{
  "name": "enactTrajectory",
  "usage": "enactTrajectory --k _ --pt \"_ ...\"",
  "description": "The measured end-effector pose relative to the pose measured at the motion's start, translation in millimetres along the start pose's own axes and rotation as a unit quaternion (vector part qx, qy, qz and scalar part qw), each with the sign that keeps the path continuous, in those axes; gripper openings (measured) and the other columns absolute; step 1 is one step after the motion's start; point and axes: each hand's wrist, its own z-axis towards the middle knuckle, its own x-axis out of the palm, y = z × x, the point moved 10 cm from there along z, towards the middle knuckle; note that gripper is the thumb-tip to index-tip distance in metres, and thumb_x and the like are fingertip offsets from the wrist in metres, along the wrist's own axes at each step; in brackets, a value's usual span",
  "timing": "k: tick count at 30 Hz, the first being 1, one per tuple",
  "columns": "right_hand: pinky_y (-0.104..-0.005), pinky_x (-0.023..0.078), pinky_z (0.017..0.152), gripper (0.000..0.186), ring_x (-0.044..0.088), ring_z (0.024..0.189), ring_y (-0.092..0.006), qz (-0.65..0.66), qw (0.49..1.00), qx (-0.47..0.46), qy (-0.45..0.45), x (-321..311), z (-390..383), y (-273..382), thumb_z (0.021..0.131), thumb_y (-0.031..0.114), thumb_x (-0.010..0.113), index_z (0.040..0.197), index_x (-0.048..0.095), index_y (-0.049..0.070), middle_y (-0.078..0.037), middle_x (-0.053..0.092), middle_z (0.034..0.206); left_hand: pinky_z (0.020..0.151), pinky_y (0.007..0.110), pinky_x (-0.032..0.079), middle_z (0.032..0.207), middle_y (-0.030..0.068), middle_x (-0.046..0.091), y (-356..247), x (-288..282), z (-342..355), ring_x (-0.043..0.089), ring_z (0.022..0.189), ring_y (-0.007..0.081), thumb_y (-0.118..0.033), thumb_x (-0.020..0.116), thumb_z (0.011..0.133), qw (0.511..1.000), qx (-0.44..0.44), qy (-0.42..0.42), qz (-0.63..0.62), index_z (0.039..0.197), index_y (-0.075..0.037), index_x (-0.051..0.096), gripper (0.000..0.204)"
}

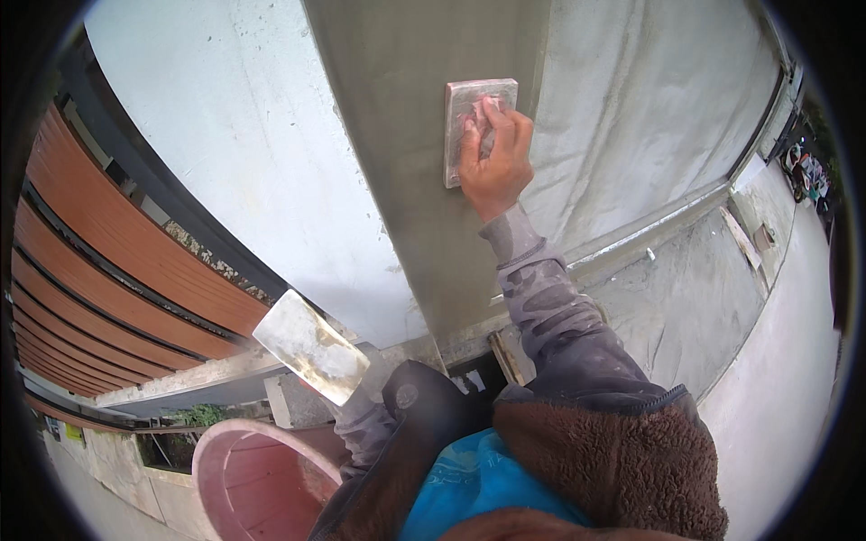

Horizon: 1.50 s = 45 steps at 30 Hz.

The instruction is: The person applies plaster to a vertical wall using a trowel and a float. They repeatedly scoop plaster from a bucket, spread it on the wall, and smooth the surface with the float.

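One pink bucket (262,478), contents unclear

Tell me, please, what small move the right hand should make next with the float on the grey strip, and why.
Probably slide the float slowly down the wet grey plaster strip. The right hand presses it flat near the strip's right edge, and much of the strip lies below it. The left hand is hidden behind the trowel.
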Motion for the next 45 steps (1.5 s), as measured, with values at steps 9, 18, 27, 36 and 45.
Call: enactTrajectory --k 9,18,27,36,45 --pt "-0.0363 0.061 0.068 0.032 0.072 0.087 -0.0278 0.005 0.998 -0.018 0.057 -11 29 44 0.090 0.019 0.073 0.120 0.064 0.014 -0.009 0.060 0.114 0.125 0.045 0.030 0.167 0.0107 0.030 -7 76 20 0.029 0.153 0.0269 -0.040 0.051 0.105 0.876 0.120 -0.142 0.445 0.162 -0.013 0.027 0.068" --pt "-0.0367 0.060 0.069 0.028 0.071 0.090 -0.0264 -0.006 0.998 -0.051 0.032 -5 96 81 0.094 0.018 0.069 0.121 0.065 0.014 -0.008 0.060 0.113 0.124 0.046 0.031 0.167 0.0110 0.028 3 -24 5 0.029 0.153 0.0311 -0.041 0.042 0.107 0.906 0.119 -0.121 0.388 0.164 -0.015 0.023 0.065" --pt "-0.0483 0.057 0.078 0.027 0.069 0.094 -0.0376 -0.039 0.996 0.028 -0.076 -18 251 69 0.094 0.024 0.062 0.119 0.069 0.015 -0.016 0.062 0.116 0.124 0.047 0.031 0.167 0.0115 0.028 28 26 36 0.030 0.152 0.0328 -0.039 0.041 0.107 0.901 0.117 -0.129 0.397 0.164 -0.014 0.022 0.064" --pt "-0.0357 0.061 0.061 0.038 0.073 0.085 -0.0247 -0.037 0.991 -0.066 0.107 -54 -36 -6 0.080 0.011 0.073 0.119 0.071 0.014 -0.010 0.064 0.108 0.124 0.047 0.030 0.166 0.0121 0.029 18 67 31 0.031 0.151 0.0331 -0.037 0.043 0.106 0.879 0.124 -0.161 0.431 0.163 -0.013 0.023 0.066" --pt "-0.0482 0.056 0.085 0.028 0.068 0.100 -0.0369 -0.059 0.989 0.070 -0.118 -31 335 15 0.094 0.030 0.063 0.118 0.070 0.017 -0.013 0.065 0.115 0.124 0.048 0.030 0.165 0.0126 0.030 23 72 34 0.032 0.151 0.0335 -0.035 0.046 0.104 0.878 0.107 -0.170 0.435 0.163 -0.011 0.023 0.067"
